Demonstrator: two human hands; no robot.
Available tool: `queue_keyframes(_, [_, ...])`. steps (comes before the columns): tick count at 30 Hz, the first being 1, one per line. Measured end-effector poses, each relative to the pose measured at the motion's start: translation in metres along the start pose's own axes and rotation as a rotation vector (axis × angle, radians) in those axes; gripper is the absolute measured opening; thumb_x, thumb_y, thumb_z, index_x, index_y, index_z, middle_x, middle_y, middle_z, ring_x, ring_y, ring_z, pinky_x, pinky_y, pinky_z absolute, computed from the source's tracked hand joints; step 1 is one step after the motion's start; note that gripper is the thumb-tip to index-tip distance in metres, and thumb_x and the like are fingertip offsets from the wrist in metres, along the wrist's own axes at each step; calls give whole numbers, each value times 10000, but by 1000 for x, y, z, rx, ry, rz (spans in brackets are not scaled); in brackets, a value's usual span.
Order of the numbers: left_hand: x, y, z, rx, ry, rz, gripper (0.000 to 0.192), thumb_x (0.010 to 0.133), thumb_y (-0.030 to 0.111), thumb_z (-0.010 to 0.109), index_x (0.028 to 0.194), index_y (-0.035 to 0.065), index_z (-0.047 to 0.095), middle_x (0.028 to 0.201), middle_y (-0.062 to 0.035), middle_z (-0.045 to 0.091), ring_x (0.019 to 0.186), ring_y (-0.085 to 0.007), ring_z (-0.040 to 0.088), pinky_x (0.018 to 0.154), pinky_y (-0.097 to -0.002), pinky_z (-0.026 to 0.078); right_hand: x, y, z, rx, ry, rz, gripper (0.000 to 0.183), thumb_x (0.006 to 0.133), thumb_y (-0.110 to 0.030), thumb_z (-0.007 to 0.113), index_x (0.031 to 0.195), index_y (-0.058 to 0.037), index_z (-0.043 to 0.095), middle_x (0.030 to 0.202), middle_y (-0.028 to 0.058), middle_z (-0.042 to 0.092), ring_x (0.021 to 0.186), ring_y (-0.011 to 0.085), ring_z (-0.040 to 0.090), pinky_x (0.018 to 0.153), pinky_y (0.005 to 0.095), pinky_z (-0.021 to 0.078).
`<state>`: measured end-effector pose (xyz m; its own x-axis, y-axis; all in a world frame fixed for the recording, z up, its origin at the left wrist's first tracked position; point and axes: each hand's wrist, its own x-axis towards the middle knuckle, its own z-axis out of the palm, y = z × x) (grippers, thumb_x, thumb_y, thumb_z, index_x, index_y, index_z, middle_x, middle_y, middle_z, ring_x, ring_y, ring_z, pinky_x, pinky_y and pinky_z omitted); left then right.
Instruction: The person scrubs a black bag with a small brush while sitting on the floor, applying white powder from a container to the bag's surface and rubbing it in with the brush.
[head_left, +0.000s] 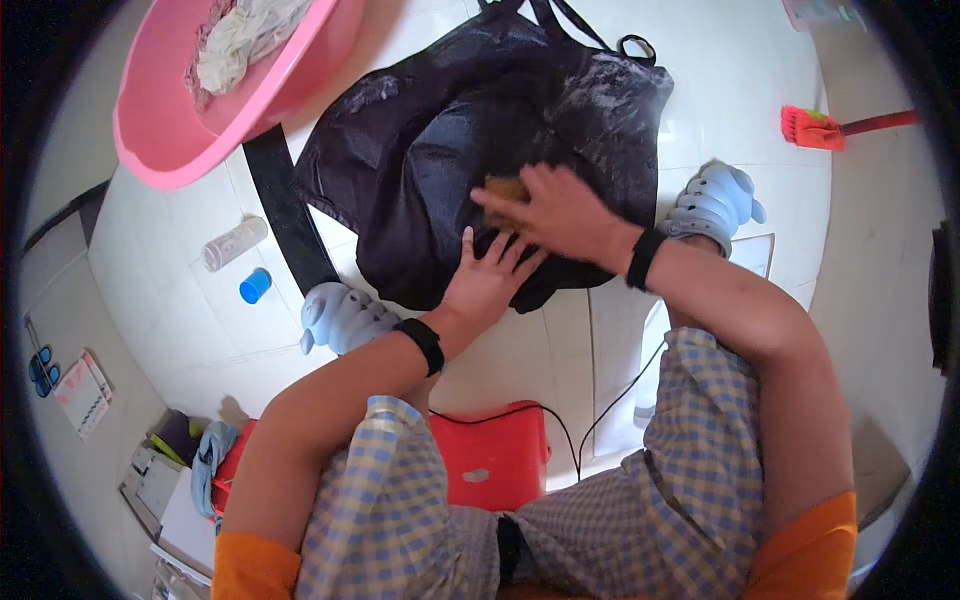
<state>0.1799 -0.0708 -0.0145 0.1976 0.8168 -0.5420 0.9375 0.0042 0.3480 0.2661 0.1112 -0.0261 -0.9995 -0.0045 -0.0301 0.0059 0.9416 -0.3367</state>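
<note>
A black fabric item with straps, perhaps an apron or bag (450, 165), lies spread on the pale tiled floor between my feet. Whitish, foam-like patches (611, 86) mark its upper right part and its upper left edge. My right hand (559, 210) grips a yellowish-brown brush or block (504, 191) against the middle of the fabric; blur hides its exact kind. Just below, my left hand (484, 281) rests on the cloth with fingers spread, holding nothing. Its fingertips are close to the right hand.
A pink plastic tub (142, 150) holding crumpled cloths (240, 49) stands upper left. A clear bottle (234, 244) and blue cup (255, 286) are on the floor at left. A red-headed broom (814, 129) lies right. Black cable (559, 424) crosses near a red plastic object (491, 457) beneath me.
</note>
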Motion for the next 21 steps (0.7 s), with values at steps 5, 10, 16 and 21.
queue_keyframes(5, [-2, 4, 0, -12, 179, 2, 759, 889, 100, 547, 1574, 246, 254, 1638, -64, 206, 1517, -301, 161, 1091, -694, 297, 13, 85, -31, -216, 180, 557, 722, 868, -241, 673, 1511, -313, 353, 966, 174, 549, 842, 345, 605, 698, 454, 530])
queue_keyframes(10, [-5, -4, 7, 1, 170, 14, 738, 894, 110, 542, 1567, 240, 270, 1628, -68, 229, 1509, -302, 186, 1092, -693, 297, 30, 33, -8, -56, 134, 422, 691, 841, -227, 674, 1483, -245, 422, 978, 189, 546, 857, 362, 606, 695, 473, 527])
queue_keyframes(16, [-10, -3, 4, -21, 211, 10, 716, 898, 113, 534, 1560, 233, 289, 1624, -68, 235, 1506, -302, 196, 1090, -697, 295, 25, 17, -12, -58, 11, 12, 760, 801, -184, 691, 1489, -362, 423, 999, 174, 576, 863, 343, 618, 710, 459, 523])
queue_keyframes(21, [-1, 2, 2, -6, 214, 31, 722, 897, 121, 540, 1563, 237, 284, 1626, -67, 230, 1507, -302, 193, 1093, -698, 288, 32, 99, -34, -335, 217, 520, 723, 872, -240, 675, 1512, -356, 359, 1001, 161, 556, 895, 334, 600, 726, 461, 520])
